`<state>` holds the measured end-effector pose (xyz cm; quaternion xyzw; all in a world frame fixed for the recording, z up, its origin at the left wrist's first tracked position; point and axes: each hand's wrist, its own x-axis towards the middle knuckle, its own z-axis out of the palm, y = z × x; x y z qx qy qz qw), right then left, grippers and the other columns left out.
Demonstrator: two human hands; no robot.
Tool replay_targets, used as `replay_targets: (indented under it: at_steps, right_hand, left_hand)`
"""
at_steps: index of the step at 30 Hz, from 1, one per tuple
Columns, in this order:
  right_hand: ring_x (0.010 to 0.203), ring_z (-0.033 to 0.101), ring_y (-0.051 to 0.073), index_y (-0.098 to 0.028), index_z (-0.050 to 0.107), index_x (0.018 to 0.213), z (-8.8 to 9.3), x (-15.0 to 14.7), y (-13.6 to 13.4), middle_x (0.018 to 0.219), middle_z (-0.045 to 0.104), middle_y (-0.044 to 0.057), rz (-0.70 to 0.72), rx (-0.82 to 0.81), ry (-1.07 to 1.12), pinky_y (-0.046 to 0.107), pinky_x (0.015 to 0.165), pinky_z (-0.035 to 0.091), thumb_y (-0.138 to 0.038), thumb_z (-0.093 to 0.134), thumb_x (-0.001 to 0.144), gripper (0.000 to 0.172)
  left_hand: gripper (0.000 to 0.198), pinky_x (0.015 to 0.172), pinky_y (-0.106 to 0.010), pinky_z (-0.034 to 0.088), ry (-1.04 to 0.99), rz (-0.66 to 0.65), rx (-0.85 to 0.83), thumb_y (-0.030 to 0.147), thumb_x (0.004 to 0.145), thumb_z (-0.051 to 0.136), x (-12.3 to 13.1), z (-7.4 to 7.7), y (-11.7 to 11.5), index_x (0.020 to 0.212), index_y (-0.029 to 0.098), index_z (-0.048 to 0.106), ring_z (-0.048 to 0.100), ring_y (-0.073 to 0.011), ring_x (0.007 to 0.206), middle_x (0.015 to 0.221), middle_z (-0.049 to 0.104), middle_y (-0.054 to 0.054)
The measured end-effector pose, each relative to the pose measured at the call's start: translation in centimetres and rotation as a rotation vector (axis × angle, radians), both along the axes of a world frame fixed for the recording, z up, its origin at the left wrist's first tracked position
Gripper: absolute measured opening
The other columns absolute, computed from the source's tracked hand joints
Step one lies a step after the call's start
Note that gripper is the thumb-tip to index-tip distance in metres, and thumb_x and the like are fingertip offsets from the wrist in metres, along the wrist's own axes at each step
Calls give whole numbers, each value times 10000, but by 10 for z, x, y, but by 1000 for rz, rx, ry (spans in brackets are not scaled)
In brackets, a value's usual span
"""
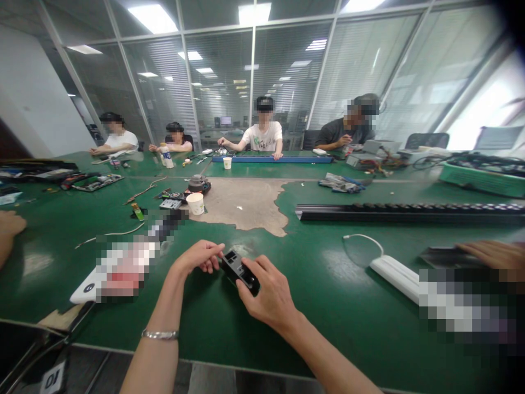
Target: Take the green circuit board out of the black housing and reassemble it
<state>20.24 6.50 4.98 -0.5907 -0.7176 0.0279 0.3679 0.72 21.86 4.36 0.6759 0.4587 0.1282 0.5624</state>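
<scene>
My right hand (268,287) grips a small black plastic housing (234,264) with cut-outs in its upper face, thumb on the near side and fingers over the far side. The housing is tilted just above the green table (311,312). At its far left end is my left hand (202,256), thumb and index finger drawn together by the corner and the other fingers curled. Whether a small part sits between those fingertips, I cannot make out. A silver bracelet (159,334) is around my left wrist.
A paper cup (195,203) stands beside loose electronic parts (172,201) ahead. A long black rail (410,213) and a white power strip (396,279) lie to the right. Another person's hand (490,256) is at the right edge. Several people sit across the table.
</scene>
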Motion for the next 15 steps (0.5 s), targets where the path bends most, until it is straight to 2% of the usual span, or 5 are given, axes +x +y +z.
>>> replay_targets:
  at_steps: [8, 15]
  right_hand:
    - [819, 561, 189, -219, 477, 1299, 0, 3, 0, 985, 552, 55, -1, -66, -94, 303, 718, 448, -375, 555, 807, 522]
    - [842, 540, 192, -226, 522, 1255, -4, 4, 0, 938, 544, 49, 58, -50, -170, 295, 718, 417, -372, 552, 818, 462]
  left_hand:
    - [591, 409, -188, 358, 32, -67, 27, 722, 740, 545, 2, 6, -4, 823, 141, 612, 549, -98, 430, 643, 674, -49]
    - [519, 417, -179, 350, -40, -78, 77, 654, 745, 606, 0, 6, -4, 840, 144, 626, 511, -77, 420, 582, 620, -2]
